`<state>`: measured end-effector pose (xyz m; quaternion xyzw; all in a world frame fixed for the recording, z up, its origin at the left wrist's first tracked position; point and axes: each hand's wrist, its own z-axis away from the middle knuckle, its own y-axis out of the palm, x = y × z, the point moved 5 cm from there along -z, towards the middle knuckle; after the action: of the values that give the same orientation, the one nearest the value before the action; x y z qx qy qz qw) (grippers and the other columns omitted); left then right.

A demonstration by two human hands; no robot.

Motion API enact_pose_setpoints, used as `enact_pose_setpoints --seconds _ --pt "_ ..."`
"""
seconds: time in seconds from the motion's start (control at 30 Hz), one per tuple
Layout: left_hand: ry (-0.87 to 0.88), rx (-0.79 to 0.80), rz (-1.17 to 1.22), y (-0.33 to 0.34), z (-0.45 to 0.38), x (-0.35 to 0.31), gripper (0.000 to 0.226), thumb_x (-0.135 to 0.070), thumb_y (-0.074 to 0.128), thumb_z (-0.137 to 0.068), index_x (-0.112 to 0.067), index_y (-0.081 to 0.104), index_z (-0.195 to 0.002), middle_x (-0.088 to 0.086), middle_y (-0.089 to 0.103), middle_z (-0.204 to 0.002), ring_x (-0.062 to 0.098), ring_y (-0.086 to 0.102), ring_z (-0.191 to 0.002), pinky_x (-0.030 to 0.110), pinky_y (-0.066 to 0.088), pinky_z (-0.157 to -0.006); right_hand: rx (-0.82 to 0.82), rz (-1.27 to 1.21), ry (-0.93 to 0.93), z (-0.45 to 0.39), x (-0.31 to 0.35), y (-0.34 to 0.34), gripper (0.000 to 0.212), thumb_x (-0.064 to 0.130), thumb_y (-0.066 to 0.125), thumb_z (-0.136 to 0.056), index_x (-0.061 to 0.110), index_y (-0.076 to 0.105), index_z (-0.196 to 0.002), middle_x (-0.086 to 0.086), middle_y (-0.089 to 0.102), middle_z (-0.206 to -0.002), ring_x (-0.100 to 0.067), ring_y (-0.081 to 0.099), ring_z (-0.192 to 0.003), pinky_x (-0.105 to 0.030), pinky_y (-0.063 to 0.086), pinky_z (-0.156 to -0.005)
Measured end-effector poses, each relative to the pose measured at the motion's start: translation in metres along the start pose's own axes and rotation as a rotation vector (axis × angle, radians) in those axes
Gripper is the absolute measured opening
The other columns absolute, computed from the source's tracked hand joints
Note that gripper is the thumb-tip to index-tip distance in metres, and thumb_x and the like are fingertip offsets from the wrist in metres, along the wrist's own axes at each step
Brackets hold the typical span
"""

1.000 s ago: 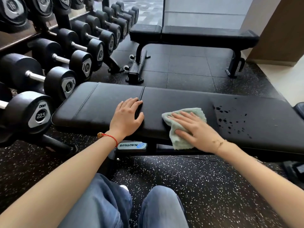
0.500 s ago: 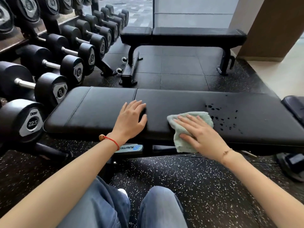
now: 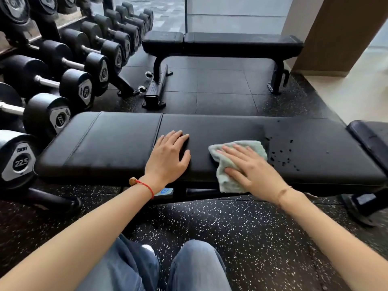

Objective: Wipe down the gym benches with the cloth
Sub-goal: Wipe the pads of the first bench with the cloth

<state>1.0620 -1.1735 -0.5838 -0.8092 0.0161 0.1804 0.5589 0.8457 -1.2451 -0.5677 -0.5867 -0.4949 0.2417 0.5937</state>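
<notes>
Our right hand [image 3: 251,166] lies flat, fingers spread, pressing the pale green cloth [image 3: 231,164] onto the near bench [image 3: 117,141], while our left hand [image 3: 169,157] rests open on the pad, holding nothing. The droplets [image 3: 281,154] lie just right of the cloth, along the bench's long axis, so we judge the right hand should sweep rightward

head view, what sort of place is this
Almost certainly a gym's free-weights area. A rack of black round-headed dumbbells lines the left side, two black padded flat benches stand on speckled black rubber flooring, and the right hand presses a pale green cloth onto the nearer bench.
</notes>
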Motion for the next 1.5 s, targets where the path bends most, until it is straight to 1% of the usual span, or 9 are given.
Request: enact_pose_setpoints --seconds 0.2,0.43,0.57,0.73,0.87,1.1,1.23,1.37,1.5 --pt "-0.009 -0.015 -0.004 0.0 0.001 -0.001 0.058 -0.04 0.039 -0.089 -0.018 0.05 -0.141 0.005 0.046 -0.15 0.021 0.034 -0.142 0.039 0.018 -0.121 0.017 0.125 0.449 -0.098 -0.101 -0.013 0.056 0.042 0.037 -0.099 0.019 0.028 -0.149 -0.003 0.025 -0.157 -0.025 0.02 -0.145 -0.042 0.01 -0.119" --pt "-0.017 -0.013 0.005 0.0 0.0 0.001 0.058 -0.041 0.039 -0.089 -0.02 0.049 -0.142 0.003 0.045 -0.15 0.02 0.034 -0.143 0.039 0.018 -0.121 0.138 0.073 -0.021 -0.003 -0.007 -0.002 0.063 0.058 0.03 -0.094 0.033 0.018 -0.15 0.013 0.015 -0.158 -0.01 0.005 -0.148 -0.036 0.0 -0.121" --pt "-0.021 -0.021 -0.003 0.001 0.0 -0.003 0.058 -0.039 0.039 -0.088 -0.018 0.051 -0.14 0.005 0.047 -0.149 0.022 0.036 -0.141 0.041 0.019 -0.121 -0.03 0.414 -0.1 0.015 0.017 0.01 0.067 0.061 0.035 -0.094 0.026 0.025 -0.15 0.005 0.028 -0.156 -0.021 0.026 -0.144 -0.045 0.022 -0.117" --pt "-0.024 -0.002 0.002 -0.001 0.001 0.001 0.059 -0.042 0.038 -0.09 -0.021 0.048 -0.143 0.003 0.044 -0.151 0.02 0.033 -0.143 0.039 0.018 -0.122 -0.105 0.43 -0.138 0.013 0.021 0.018 0.065 0.06 0.042 -0.093 0.025 0.032 -0.148 0.004 0.035 -0.153 -0.02 0.032 -0.142 -0.044 0.029 -0.114" --pt "-0.032 -0.008 -0.003 0.0 0.002 0.0 0.059 -0.042 0.037 -0.09 -0.021 0.047 -0.144 0.003 0.043 -0.152 0.02 0.032 -0.144 0.038 0.017 -0.122 -0.161 0.402 -0.059 0.05 -0.019 -0.009 0.066 0.059 0.047 -0.091 0.025 0.036 -0.146 0.005 0.038 -0.151 -0.018 0.032 -0.141 -0.045 0.033 -0.112" --pt "-0.04 -0.02 0.016 0.0 0.0 -0.002 0.055 -0.036 0.04 -0.089 -0.021 0.051 -0.14 0.003 0.046 -0.15 0.02 0.036 -0.142 0.039 0.02 -0.12 -0.121 0.462 -0.126 -0.014 0.048 0.035 0.069 0.063 0.044 -0.089 0.024 0.036 -0.146 0.002 0.041 -0.15 -0.023 0.038 -0.138 -0.042 0.029 -0.114" --pt "-0.04 -0.025 0.021 -0.001 0.001 0.003 0.056 -0.037 0.039 -0.089 -0.022 0.051 -0.141 0.002 0.046 -0.15 0.019 0.035 -0.142 0.038 0.019 -0.121 -0.136 0.408 -0.143 0.02 0.016 0.014 0.068 0.06 0.046 -0.092 0.024 0.031 -0.148 0.005 0.033 -0.153 -0.017 0.029 -0.143 -0.042 0.028 -0.115" --pt "-0.044 -0.022 0.02 0.0 0.002 0.0 0.056 -0.036 0.039 -0.089 -0.02 0.05 -0.141 0.003 0.045 -0.15 0.02 0.035 -0.143 0.039 0.019 -0.121 -0.128 0.162 0.015 0.044 -0.034 -0.021 0.065 0.062 0.042 -0.091 0.027 0.037 -0.145 0.01 0.034 -0.151 -0.014 0.027 -0.143 -0.042 0.022 -0.118" --pt "-0.047 -0.018 0.022 -0.001 0.001 -0.004 0.057 -0.036 0.038 -0.087 -0.018 0.052 -0.139 0.004 0.046 -0.149 0.021 0.036 -0.142 0.041 0.02 -0.12 -0.033 0.045 0.239 -0.029 -0.056 -0.013 0.069 0.06 0.035 -0.086 0.025 0.036 -0.145 0.003 0.032 -0.154 -0.023 0.022 -0.145 -0.041 0.011 -0.12"
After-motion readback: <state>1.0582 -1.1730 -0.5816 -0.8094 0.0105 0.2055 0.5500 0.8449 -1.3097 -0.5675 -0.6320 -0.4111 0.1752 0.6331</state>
